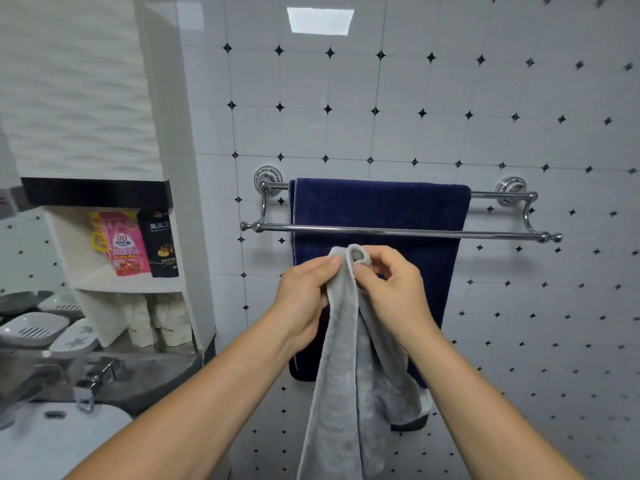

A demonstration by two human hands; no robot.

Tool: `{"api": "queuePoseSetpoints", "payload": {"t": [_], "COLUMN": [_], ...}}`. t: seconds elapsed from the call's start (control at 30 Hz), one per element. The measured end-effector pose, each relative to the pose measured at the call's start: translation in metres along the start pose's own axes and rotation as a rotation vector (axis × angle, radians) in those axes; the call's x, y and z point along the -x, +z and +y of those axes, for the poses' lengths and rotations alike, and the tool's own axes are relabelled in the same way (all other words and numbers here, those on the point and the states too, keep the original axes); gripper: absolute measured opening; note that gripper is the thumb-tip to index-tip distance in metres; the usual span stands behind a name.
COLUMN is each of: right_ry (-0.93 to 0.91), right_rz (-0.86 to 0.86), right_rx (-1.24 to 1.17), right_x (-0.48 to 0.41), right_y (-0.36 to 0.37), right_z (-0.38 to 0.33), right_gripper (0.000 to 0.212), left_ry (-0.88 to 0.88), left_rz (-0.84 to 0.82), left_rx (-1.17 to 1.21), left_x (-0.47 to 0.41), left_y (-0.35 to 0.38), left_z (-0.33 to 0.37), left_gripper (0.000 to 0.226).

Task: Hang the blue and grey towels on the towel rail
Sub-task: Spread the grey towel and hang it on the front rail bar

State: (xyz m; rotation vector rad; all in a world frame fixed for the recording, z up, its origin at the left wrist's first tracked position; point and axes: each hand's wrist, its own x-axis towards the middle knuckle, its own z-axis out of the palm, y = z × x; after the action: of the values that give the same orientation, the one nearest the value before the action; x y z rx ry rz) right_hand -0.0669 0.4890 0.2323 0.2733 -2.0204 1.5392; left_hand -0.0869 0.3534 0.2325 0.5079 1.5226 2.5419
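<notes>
Left hand (304,296) and right hand (393,289) pinch limp grey towel (346,393); navy blue towel (381,206) drapes rail (491,233), 12 o'clock; black pouch (161,244), 9 o'clock, reads 黑灵芝

Bright, even light fills the scene, a white rectangle of glare (320,20) sitting high on the glossy tiled wall (450,98). Shadows are soft; tile lines bow and smear toward the right edge, and the tap (93,379) at lower left is blurred.

Left of the frame there's a white shelf (128,284) with a pink pouch (123,244) and a black pouch (162,244) side by side. Lower left: grey soap dishes (31,329), chrome faucet (95,379), white sink (62,441).
</notes>
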Motion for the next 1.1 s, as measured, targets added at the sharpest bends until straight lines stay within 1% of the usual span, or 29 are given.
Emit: {"api": "queuePoseSetpoints", "payload": {"t": [0.13,0.2,0.27,0.33,0.4,0.53,0.63,0.73,0.77,0.8,0.87,0.9,0.93,1.0,1.07,1.1], "right_ry": [-0.095,-0.122,-0.121,-0.068,0.007,0.117,0.198,0.293,0.326,0.357,0.438,0.485,0.520,0.499,0.433,0.402], "right_rz": [-0.005,-0.025,-0.009,0.036,0.057,0.011,-0.047,-0.101,-0.156,-0.254,-0.551,-0.690,-0.799,-0.927,-0.955,-0.946], "right_rx": [0.099,0.173,0.227,0.205,0.163,0.060,-0.013,0.021,0.028,0.008,-0.080,-0.078,-0.004,0.320,0.670,0.791], "right_x": [-0.001,-0.001,0.000,-0.002,-0.005,-0.010,-0.010,-0.002,0.004,0.012,0.027,0.035,0.042,0.053,0.057,0.055], "right_y": [0.005,0.008,0.011,0.013,0.013,0.011,0.013,0.023,0.025,0.024,0.017,0.010,0.001,-0.016,-0.033,-0.041], "right_z": [-0.003,-0.002,-0.001,0.000,0.000,0.001,0.006,0.019,0.027,0.036,0.056,0.066,0.076,0.096,0.107,0.107], "right_gripper": [0.015,0.008,0.005,0.006,0.011,0.026,0.032,0.037,0.038,0.038,0.036,0.035,0.034,0.036,0.042,0.043], "left_ry": [0.005,0.007,0.008,0.034,0.093,0.098,0.086,0.081,0.089,0.108,0.150,0.162,0.171,0.200,0.239,0.256], "left_rz": [0.024,0.011,-0.022,-0.055,-0.074,-0.054,0.035,0.166,0.198,0.220,0.238,0.237,0.233,0.222,0.200,0.199], "left_rx": [0.015,0.021,-0.018,-0.069,-0.191,-0.374,-0.489,-0.528,-0.521,-0.529,-0.550,-0.541,-0.519,-0.504,-0.574,-0.619], "left_x": [-0.001,0.000,0.002,0.004,0.004,0.000,-0.007,-0.016,-0.019,-0.021,-0.027,-0.030,-0.033,-0.038,-0.042,-0.043], "left_y": [-0.001,-0.003,-0.007,-0.012,-0.017,-0.028,-0.030,-0.028,-0.028,-0.028,-0.031,-0.035,-0.040,-0.055,-0.072,-0.081], "left_z": [0.007,0.010,0.011,0.010,0.010,0.016,0.014,0.010,0.010,0.013,0.022,0.029,0.036,0.048,0.053,0.052], "left_gripper": [0.024,0.023,0.024,0.024,0.020,0.024,0.021,0.019,0.019,0.020,0.022,0.023,0.023,0.021,0.022,0.023]}}
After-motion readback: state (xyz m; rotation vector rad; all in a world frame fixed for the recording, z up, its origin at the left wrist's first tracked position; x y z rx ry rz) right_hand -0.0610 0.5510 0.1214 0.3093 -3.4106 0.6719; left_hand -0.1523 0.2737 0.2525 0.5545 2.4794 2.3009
